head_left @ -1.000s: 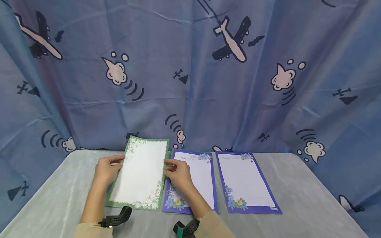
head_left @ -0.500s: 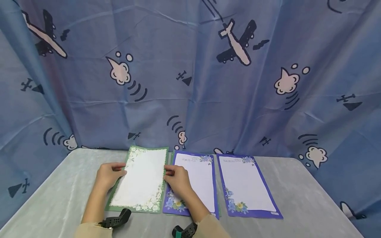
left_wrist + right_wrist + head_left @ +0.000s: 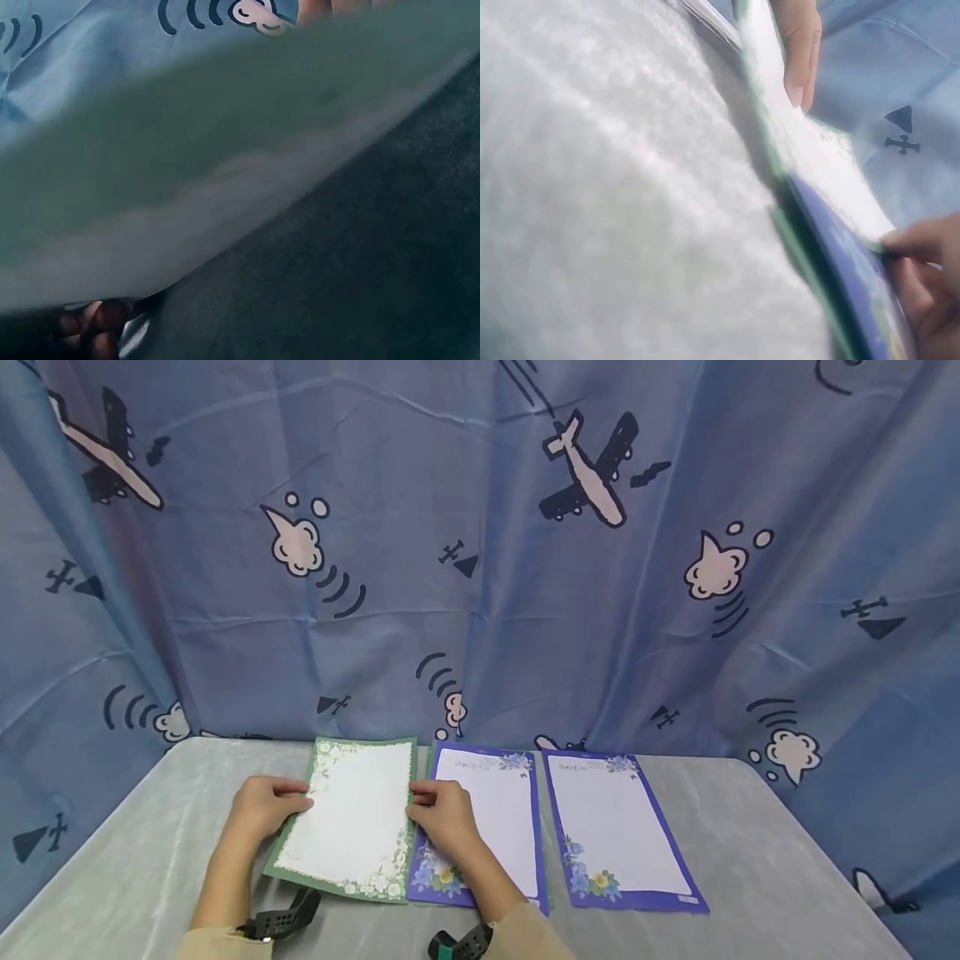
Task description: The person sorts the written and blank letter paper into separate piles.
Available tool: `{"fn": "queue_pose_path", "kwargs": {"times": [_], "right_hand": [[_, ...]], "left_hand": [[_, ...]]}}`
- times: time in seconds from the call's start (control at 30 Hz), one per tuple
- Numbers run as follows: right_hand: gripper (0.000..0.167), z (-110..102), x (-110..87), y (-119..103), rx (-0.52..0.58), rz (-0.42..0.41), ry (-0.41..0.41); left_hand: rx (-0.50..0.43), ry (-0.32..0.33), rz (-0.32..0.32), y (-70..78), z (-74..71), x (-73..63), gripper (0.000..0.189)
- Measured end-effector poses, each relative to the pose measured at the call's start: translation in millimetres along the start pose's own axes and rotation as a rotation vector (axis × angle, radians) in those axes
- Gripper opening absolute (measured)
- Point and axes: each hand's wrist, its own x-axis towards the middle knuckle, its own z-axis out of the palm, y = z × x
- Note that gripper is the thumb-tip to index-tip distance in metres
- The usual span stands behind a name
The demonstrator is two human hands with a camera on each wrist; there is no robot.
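Note:
A sheet of paper with a green floral border (image 3: 348, 818) is held between both hands, its near edge slightly lifted off the table. My left hand (image 3: 258, 810) pinches the sheet's left edge, thumb on top. On the opposite edge my right hand (image 3: 446, 814) pinches it between thumb and fingers, partly over a purple-bordered sheet (image 3: 498, 827). In the left wrist view the green-bordered sheet (image 3: 187, 150) is blurred and fills much of the picture. The right wrist view has its white face (image 3: 825, 165) curving between the two hands, with the purple border (image 3: 840, 262) below.
Beneath the middle purple-bordered sheet, green edges peek out. Another purple-bordered sheet (image 3: 618, 827) with blue flowers lies to its right. All rest on a grey cloth-covered table (image 3: 772, 860). A blue curtain (image 3: 480, 527) with airplane prints hangs behind.
Both hands have lowered the green-bordered sheet and drawn it nearer, its far edge dropping from in front of the curtain. The purple-bordered sheets stay in place.

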Motion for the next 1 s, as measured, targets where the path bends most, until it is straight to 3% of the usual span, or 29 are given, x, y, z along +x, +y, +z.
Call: {"fn": "queue_pose_path", "kwargs": {"times": [0.13, 0.4, 0.7, 0.83, 1.0], "right_hand": [[0.03, 0.6, -1.2, -0.4, 0.005, 0.009, -0.008], [0.029, 0.1, -0.7, -1.0, -0.028, 0.007, -0.007], [0.032, 2.4, -2.0, -2.5, -0.032, -0.062, 0.039], [0.03, 3.0, -3.0, -2.8, -0.042, -0.077, 0.053], [0.024, 3.1, -3.0, -4.2, -0.054, -0.073, 0.064]], "left_hand": [[-0.008, -0.015, -0.003, -1.8, -0.6, -1.8, 0.036], [0.036, 0.043, 0.049, -0.1, 4.7, -0.3, 0.031], [0.087, 0.03, 0.04, 4.5, 3.0, -0.9, 0.042], [0.135, -0.025, 0.036, 9.1, 1.1, -0.7, 0.051], [0.224, -0.201, 0.049, 22.2, -5.5, -2.5, 0.071]]}}
